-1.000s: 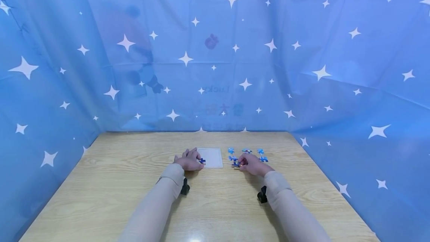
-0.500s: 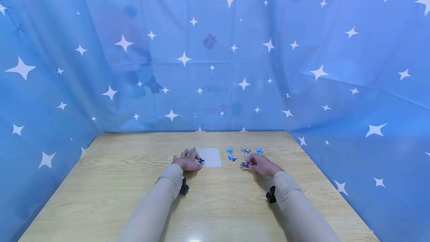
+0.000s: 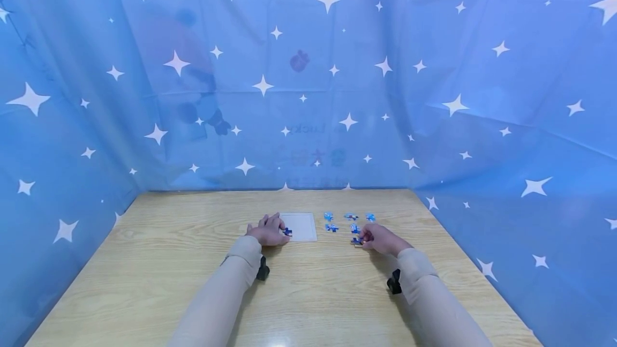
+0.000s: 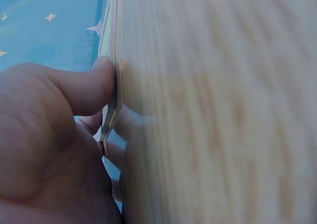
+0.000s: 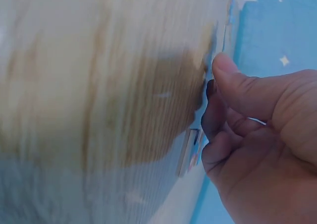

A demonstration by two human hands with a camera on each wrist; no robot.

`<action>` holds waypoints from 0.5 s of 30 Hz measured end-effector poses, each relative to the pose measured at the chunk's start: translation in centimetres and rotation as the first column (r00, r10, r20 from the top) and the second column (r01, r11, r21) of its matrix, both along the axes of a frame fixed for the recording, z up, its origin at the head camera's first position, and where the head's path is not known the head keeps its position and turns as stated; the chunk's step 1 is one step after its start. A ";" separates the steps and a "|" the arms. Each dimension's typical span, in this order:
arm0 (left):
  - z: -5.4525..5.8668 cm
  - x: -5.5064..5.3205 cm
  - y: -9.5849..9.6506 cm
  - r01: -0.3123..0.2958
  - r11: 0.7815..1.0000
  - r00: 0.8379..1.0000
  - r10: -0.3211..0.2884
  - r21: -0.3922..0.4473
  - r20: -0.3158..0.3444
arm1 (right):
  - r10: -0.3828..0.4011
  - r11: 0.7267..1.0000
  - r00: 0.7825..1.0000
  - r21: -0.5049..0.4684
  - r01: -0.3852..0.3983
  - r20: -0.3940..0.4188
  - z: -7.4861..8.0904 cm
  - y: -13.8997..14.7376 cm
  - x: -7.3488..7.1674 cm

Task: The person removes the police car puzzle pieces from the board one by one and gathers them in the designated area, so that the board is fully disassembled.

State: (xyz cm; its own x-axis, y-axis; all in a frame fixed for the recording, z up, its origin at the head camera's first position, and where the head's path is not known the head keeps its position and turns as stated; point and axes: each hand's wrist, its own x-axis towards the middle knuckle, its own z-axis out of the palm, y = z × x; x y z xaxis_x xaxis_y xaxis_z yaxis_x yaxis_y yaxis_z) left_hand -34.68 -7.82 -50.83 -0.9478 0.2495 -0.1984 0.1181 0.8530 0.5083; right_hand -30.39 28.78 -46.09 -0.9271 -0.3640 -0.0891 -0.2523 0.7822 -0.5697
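A white puzzle tray (image 3: pixel 302 227) lies on the table, with one dark blue jigsaw piece (image 3: pixel 287 232) at its left side. My left hand (image 3: pixel 268 231) holds that side of the tray, thumb (image 4: pixel 94 87) on the near edge and fingers farther back. My right hand (image 3: pixel 382 239) pinches a dark blue jigsaw piece (image 3: pixel 356 241) low over the table, to the right of the tray. In the right wrist view the hand (image 5: pixel 262 130) largely hides what its thumb and index finger hold, and a piece's pale edge (image 5: pixel 187 153) shows below the fingertips.
Several loose blue jigsaw pieces lie between tray and right hand and behind it, among them a light blue piece (image 3: pixel 328 216), a piece with red (image 3: pixel 351 216) and a corner-side piece (image 3: pixel 370 217). A starry blue curtain (image 3: pixel 308 106) closes off the wooden table's (image 3: pixel 308 293) back and sides.
My right hand has shifted to the right and slightly nearer, carrying the dark blue piece away from the blue-and-white piece beside it. The left hand stays on the tray.
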 end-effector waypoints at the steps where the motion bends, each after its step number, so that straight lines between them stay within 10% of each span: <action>1: 0.0 0.0 0.0 0.000 1.000 1.000 0.000 0.003 0.002 | -0.003 1.000 1.000 0.005 0.003 -0.001 -0.1 0.0 0.0; 15: -0.6 -0.7 0.1 -0.007 1.000 1.000 0.007 0.001 0.010 | 0.018 1.000 1.000 0.015 -0.018 0.001 -0.1 0.5 -0.1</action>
State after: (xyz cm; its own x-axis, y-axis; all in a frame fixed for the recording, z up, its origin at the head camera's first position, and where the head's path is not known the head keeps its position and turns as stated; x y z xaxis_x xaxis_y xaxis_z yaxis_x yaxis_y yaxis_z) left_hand -35.38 -7.72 -51.41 -0.9474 0.2433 -0.2078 0.1071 0.8532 0.5104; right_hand -30.49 29.29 -46.21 -0.9203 -0.3792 -0.0958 -0.2657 0.7860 -0.5582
